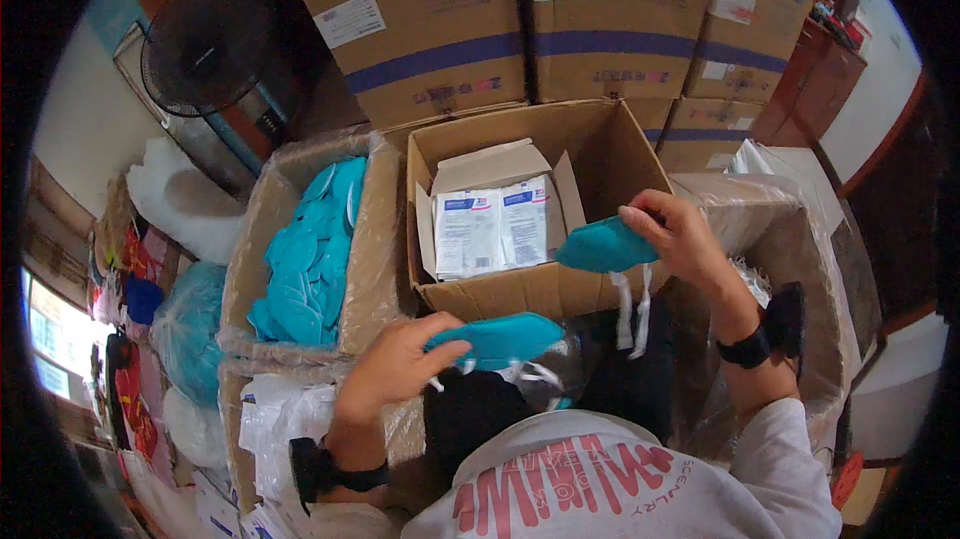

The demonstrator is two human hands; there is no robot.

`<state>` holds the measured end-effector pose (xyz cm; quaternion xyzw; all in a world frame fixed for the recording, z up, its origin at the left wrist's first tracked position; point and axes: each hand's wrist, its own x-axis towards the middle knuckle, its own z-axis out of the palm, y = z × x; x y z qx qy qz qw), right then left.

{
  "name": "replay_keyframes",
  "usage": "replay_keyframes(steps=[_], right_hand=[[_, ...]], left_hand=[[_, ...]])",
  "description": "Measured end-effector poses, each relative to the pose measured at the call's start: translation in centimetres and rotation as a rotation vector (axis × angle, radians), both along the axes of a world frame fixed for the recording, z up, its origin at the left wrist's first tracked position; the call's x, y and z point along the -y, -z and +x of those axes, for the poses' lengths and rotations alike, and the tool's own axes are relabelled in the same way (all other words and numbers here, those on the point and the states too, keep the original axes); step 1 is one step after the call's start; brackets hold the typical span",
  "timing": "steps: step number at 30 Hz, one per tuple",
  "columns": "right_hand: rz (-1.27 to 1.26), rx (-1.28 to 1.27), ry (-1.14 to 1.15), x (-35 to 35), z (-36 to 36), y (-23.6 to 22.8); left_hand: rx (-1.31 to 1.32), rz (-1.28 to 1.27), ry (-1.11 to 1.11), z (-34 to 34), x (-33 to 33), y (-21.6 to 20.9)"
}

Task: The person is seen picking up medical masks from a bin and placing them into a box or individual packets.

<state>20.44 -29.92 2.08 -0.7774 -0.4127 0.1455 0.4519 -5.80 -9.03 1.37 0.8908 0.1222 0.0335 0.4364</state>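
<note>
My left hand (pixel 400 354) is closed on one end of a teal face mask (pixel 505 339), held level above my lap with its white straps hanging below. Higher and to the right, my right hand (pixel 675 239) pinches the end of a second teal face mask (pixel 605 247). Two white straps dangle from that one, in front of the middle carton's near right corner. Many more teal masks (pixel 305 269) lie heaped in the plastic-lined carton on the left. Inside the middle carton (pixel 470 301), an opened white box (pixel 492 161) holds white printed packets (pixel 490 229).
Large sealed cartons (pixel 430 59) are stacked along the far side. A plastic-lined carton (pixel 820 284) stands on the right, and one with white packages (pixel 285 419) at the lower left. A black fan (pixel 210 44) and a bag of teal items (pixel 190 329) are further left.
</note>
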Motion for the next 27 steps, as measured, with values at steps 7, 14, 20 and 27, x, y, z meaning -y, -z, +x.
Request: replay_keyframes(steps=[7,14,20,27], right_hand=[[0.148,-0.570,-0.381,-3.1,-3.5,1.0],[0.178,-0.770,-0.387,-1.3,-4.1,0.7],[0.106,-0.249,-0.367,-1.4,-5.1,2.0],[0.332,-0.293,-0.322,-1.6,-5.6,2.9]], left_hand=[[0.355,-0.080,0.068,5.4,2.8,1.5],[0.208,-0.539,-0.200,4.7,2.1,3.1],[0.375,-0.573,-0.191,4.6,2.3,3.8],[0.311,-0.897,-0.182,4.0,1.9,4.2]])
